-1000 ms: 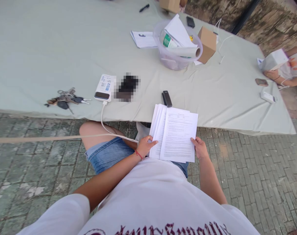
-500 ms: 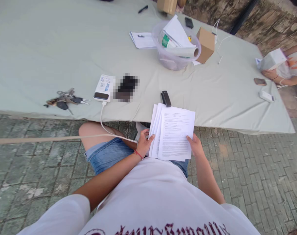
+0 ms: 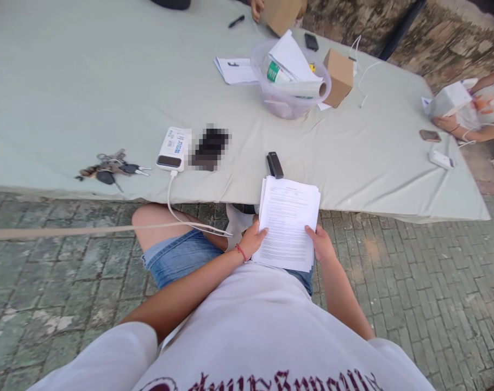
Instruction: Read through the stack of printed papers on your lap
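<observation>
- A stack of printed papers (image 3: 288, 222) was held over the lap, just short of the desk (image 3: 87, 87) edge, its long axis running from 6 to 12 o'clock.
- The left hand (image 3: 252, 240) was closed on the stack's lower left edge, the stack lying at its 2 o'clock.
- The right hand (image 3: 322, 245) was closed on the lower right edge, equally near.
- A black stapler (image 3: 275, 164) lay on the cloth-covered desk at the stack's 12 o'clock.
- Brick paving (image 3: 413, 293) was seen beneath.
</observation>
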The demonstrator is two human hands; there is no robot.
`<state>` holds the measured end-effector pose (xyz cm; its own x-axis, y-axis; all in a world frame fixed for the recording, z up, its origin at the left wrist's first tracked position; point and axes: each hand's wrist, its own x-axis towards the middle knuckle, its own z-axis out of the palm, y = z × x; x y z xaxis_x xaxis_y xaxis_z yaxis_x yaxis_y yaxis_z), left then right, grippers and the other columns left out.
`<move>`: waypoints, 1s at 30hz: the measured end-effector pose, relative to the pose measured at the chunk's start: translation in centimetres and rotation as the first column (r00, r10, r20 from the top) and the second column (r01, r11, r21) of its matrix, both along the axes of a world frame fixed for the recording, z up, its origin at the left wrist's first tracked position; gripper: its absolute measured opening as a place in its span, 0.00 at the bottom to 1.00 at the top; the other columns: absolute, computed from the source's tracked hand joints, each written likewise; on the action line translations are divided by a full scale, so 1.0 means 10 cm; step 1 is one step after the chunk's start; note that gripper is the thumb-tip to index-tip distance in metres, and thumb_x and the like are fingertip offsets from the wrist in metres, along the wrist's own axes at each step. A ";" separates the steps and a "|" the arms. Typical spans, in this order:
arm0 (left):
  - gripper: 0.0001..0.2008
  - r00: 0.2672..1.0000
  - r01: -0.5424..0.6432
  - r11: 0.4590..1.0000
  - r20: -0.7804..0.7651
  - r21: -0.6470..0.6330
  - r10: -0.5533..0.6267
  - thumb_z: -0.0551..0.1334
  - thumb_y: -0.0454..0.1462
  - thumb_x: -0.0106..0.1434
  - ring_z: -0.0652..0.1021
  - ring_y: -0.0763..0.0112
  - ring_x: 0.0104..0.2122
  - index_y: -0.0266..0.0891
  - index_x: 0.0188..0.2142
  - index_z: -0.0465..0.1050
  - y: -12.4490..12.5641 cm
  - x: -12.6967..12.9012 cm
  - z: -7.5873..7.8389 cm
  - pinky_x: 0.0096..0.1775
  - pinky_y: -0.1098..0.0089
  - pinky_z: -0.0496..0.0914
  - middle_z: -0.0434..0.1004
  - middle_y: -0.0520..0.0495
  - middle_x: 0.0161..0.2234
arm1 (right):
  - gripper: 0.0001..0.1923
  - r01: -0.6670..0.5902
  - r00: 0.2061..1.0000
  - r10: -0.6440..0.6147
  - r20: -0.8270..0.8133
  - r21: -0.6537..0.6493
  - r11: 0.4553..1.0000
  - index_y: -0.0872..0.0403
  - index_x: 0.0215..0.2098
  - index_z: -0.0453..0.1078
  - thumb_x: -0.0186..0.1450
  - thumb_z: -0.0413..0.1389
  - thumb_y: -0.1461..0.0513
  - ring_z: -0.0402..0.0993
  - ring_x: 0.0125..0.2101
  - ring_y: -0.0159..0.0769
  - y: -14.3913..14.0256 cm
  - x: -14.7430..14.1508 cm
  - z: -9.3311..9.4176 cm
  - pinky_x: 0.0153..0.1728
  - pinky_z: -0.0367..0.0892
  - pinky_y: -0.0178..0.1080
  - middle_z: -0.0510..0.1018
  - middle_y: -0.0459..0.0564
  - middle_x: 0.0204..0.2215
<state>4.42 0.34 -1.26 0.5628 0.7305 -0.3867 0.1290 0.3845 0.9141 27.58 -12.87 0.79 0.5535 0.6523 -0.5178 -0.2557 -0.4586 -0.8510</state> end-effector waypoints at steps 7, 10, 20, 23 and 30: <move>0.26 0.964 0.168 0.979 0.225 -0.117 -0.138 0.70 0.50 0.60 0.77 0.48 0.56 0.39 0.53 0.76 -0.04 0.06 0.17 0.61 0.51 0.67 0.82 0.40 0.52 | 0.27 0.054 0.973 -0.056 -0.224 -0.017 0.998 0.53 0.44 0.79 0.50 0.75 0.50 0.83 0.45 0.55 -0.22 0.11 0.20 0.53 0.77 0.55 0.86 0.56 0.44; 0.26 0.931 0.271 0.961 0.270 -0.061 -0.245 0.68 0.52 0.62 0.77 0.50 0.55 0.38 0.52 0.76 -0.03 0.09 0.30 0.60 0.51 0.68 0.82 0.41 0.51 | 0.27 0.081 0.967 -0.071 -0.244 0.033 0.996 0.52 0.45 0.79 0.50 0.75 0.51 0.82 0.48 0.53 -0.31 0.13 0.24 0.55 0.75 0.55 0.85 0.55 0.46; 0.23 0.717 0.569 0.757 0.256 0.321 -0.648 0.64 0.53 0.65 0.81 0.57 0.47 0.40 0.50 0.80 0.19 0.14 1.00 0.53 0.61 0.74 0.84 0.46 0.47 | 0.33 -0.069 0.969 0.137 -0.208 0.304 0.950 0.45 0.52 0.76 0.51 0.74 0.46 0.73 0.60 0.53 -0.22 0.04 0.19 0.63 0.66 0.58 0.81 0.52 0.55; 0.21 0.790 0.491 0.779 0.176 0.390 -0.587 0.65 0.52 0.64 0.81 0.57 0.46 0.41 0.47 0.80 0.38 0.12 1.03 0.52 0.61 0.74 0.85 0.47 0.44 | 0.39 -0.090 0.964 0.179 -0.197 0.392 0.915 0.45 0.54 0.75 0.47 0.75 0.44 0.72 0.60 0.56 -0.09 0.02 0.23 0.63 0.65 0.62 0.80 0.53 0.56; 0.22 0.986 0.059 0.879 0.112 0.474 -0.126 0.67 0.53 0.61 0.81 0.55 0.43 0.38 0.43 0.79 1.00 0.23 1.03 0.50 0.58 0.74 0.84 0.47 0.39 | 0.42 -0.090 0.984 0.012 0.177 0.440 0.894 0.48 0.63 0.68 0.53 0.74 0.52 0.68 0.64 0.52 0.62 0.16 0.60 0.69 0.59 0.62 0.76 0.53 0.60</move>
